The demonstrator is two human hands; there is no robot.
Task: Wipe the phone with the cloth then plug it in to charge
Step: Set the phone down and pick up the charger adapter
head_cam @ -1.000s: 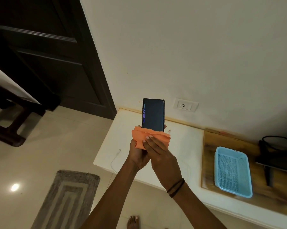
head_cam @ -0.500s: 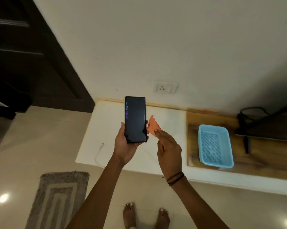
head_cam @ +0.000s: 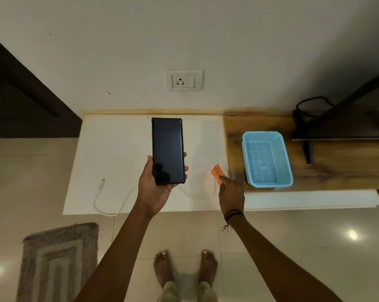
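My left hand (head_cam: 153,190) holds a black phone (head_cam: 168,150) upright over the white shelf (head_cam: 110,153), its dark screen facing me. My right hand (head_cam: 231,192) is off to the right of the phone, near the shelf's right end, and pinches a small orange cloth (head_cam: 217,172) that sticks up from its fingers. A white charging cable (head_cam: 106,198) lies on the shelf's front left part, with its plug end (head_cam: 101,183) pointing up. The wall socket (head_cam: 183,80) sits on the wall above the shelf.
A light blue plastic basket (head_cam: 266,159) stands on the wooden board (head_cam: 336,168) to the right. A dark TV stand with black cables (head_cam: 310,105) is at the far right. A grey rug (head_cam: 57,262) lies on the tiled floor at the lower left. My bare feet (head_cam: 184,269) are below.
My right hand has taken the orange cloth off the phone and moved it right and down, toward the basket. The phone's screen has gone dark. The view has tilted downward.
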